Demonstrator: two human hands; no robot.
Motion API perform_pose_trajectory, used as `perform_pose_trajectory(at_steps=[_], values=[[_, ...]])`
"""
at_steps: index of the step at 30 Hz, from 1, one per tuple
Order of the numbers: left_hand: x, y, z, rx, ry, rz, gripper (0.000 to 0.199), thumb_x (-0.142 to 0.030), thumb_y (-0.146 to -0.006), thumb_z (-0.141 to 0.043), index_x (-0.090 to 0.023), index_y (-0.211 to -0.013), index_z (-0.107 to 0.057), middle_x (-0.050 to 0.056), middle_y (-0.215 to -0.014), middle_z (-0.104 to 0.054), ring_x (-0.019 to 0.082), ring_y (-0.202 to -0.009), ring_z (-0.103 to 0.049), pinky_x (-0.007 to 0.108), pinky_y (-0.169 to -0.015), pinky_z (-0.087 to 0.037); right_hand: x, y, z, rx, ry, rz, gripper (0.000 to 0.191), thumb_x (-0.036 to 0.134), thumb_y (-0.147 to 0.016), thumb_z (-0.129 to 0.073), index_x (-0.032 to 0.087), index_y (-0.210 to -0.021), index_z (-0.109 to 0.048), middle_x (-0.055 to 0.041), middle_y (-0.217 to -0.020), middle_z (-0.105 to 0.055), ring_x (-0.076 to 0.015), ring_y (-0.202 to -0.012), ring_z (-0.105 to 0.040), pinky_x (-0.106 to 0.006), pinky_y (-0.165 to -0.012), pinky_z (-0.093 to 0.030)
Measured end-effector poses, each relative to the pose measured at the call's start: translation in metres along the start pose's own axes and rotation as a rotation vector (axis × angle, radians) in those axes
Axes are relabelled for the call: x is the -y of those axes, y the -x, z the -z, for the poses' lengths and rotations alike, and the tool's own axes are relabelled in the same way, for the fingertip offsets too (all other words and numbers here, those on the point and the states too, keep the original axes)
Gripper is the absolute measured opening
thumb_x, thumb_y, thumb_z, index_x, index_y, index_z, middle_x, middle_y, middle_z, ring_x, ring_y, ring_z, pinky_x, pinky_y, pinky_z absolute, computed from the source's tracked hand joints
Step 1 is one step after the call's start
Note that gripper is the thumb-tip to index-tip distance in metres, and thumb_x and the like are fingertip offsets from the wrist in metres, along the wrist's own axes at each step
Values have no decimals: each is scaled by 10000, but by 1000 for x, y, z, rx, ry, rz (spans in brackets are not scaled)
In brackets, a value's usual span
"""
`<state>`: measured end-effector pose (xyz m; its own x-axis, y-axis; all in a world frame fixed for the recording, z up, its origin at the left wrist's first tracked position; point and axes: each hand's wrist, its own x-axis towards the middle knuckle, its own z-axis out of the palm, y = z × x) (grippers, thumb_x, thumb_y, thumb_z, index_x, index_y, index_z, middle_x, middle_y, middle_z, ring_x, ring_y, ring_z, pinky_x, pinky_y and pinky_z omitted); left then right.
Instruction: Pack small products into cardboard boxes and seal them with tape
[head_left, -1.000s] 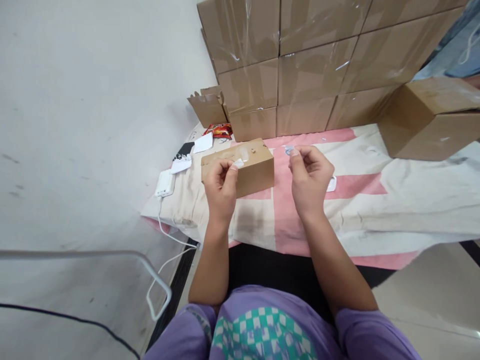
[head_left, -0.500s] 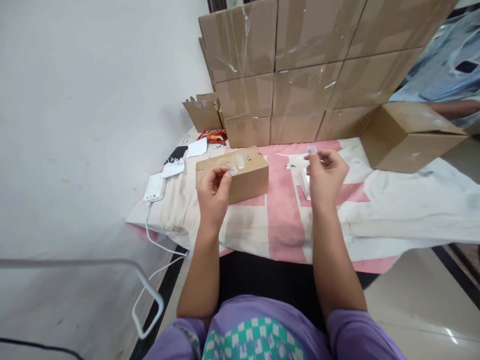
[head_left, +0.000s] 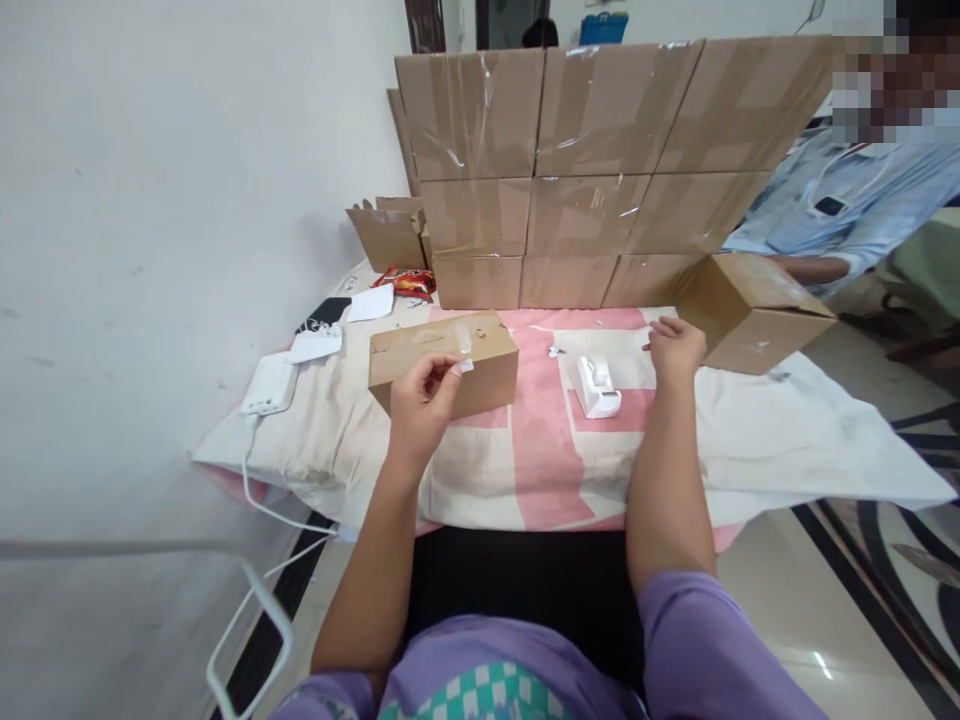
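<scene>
My left hand (head_left: 421,405) is closed in a pinch on a small piece of clear tape (head_left: 467,366), just in front of a brown cardboard box (head_left: 484,375). The box lies on the cloth with a strip of tape and a small torn spot on its top. My right hand (head_left: 677,348) is raised over the table with fingers loosely apart, and nothing shows in them. To its left stands a white tape dispenser (head_left: 598,390) with a roll in it. A small crumpled scrap (head_left: 556,351) lies between dispenser and box.
Taped cardboard boxes (head_left: 574,215) are stacked as a wall at the back. Another box (head_left: 757,315) stands at the right, near a person's arm (head_left: 810,268). Left are an open carton (head_left: 390,235), a red packet (head_left: 406,282), papers (head_left: 371,302) and a white power bank (head_left: 268,385) with its cable.
My right hand has moved right, away from the dispenser, and its fingers have loosened; the whitish bit it held is gone from them. The left hand still pinches its tape. The view has tilted up.
</scene>
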<state>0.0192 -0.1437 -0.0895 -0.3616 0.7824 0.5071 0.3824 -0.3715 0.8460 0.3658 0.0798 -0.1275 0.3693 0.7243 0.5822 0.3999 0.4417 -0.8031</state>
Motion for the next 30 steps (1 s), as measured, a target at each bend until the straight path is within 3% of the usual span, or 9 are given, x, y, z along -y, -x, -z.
perform_pose_trajectory(at_steps=[4, 7, 9, 13, 16, 20, 24, 26, 30], values=[[-1, 0, -4, 14, -23, -17, 189, -384, -915, -690, -203, -945, -736, 41, -905, -748, 157, -803, -662, 264, -752, -491, 9, 10, -3, -43, 90, -151, 103, 10, -724, -699, 107, -691, -707, -248, -1011, -754, -133, -655, -675, -324, -633, -481], [-4, 2, -10, 50, -13, -18, 198, -399, -915, -696, -206, -935, -733, 38, -903, -750, 152, -796, -663, 259, -737, -487, 47, 27, 4, 54, -13, -90, 121, 140, -785, -751, 141, -900, -788, -215, -1184, -733, -171, -802, -717, -336, -708, -528], [-7, 3, -14, 75, -11, -21, 196, -399, -917, -695, -205, -908, -726, 34, -891, -745, 147, -786, -654, 258, -730, -481, 85, 44, 8, 237, -182, 9, 201, 273, -842, -747, 209, -1027, -792, -127, -1103, -765, -156, -741, -697, -330, -677, -543], [-14, 5, -24, 111, -22, -41, 207, -408, -925, -685, -205, -895, -715, 28, -862, -729, 144, -769, -633, 259, -726, -473, 158, 90, 1, 704, -332, 193, 249, 367, -816, -796, 238, -1029, -795, -48, -999, -776, -132, -680, -632, -277, -593, -494], [-20, 9, -29, 151, -42, -62, 210, -411, -924, -686, -205, -890, -709, 17, -829, -709, 135, -727, -605, 254, -701, -453, 182, 118, -14, 847, -354, 261, 163, 352, -859, -760, 212, -937, -785, -18, -888, -755, -122, -685, -607, -254, -594, -453], [-23, 9, -27, 150, -88, -71, 195, -403, -912, -685, -209, -898, -699, 13, -840, -698, 139, -736, -601, 258, -701, -442, 175, 125, -24, 771, -366, 280, 175, 303, -905, -699, 187, -774, -698, 10, -771, -697, -114, -653, -556, -252, -601, -413], [-13, -16, -8, -122, -394, -142, 197, -398, -946, -597, -221, -896, -667, 49, -935, -699, 212, -920, -627, 351, -887, -465, 150, 115, -27, 531, -344, 181, 241, 341, -893, -708, 188, -732, -614, 11, -736, -667, -116, -606, -519, -265, -597, -403], [-4, -36, 5, -217, -672, -65, 199, -399, -950, -566, -225, -954, -661, 108, -1106, -688, 301, -1141, -583, 462, -1030, -413, 139, 115, -33, 471, -328, 154, 249, 348, -887, -700, 195, -721, -595, 20, -695, -637, -125, -609, -519, -271, -609, -404], [12, -75, 23, -63, -981, 211, 311, -478, -925, -560, -247, -1108, -659, 164, -1379, -588, 403, -1349, -455, 587, -1108, -339, 121, 128, -58, 469, -274, 79, 209, 326, -877, -670, 198, -724, -606, 15, -704, -643, -138, -628, -535, -276, -635, -406]])
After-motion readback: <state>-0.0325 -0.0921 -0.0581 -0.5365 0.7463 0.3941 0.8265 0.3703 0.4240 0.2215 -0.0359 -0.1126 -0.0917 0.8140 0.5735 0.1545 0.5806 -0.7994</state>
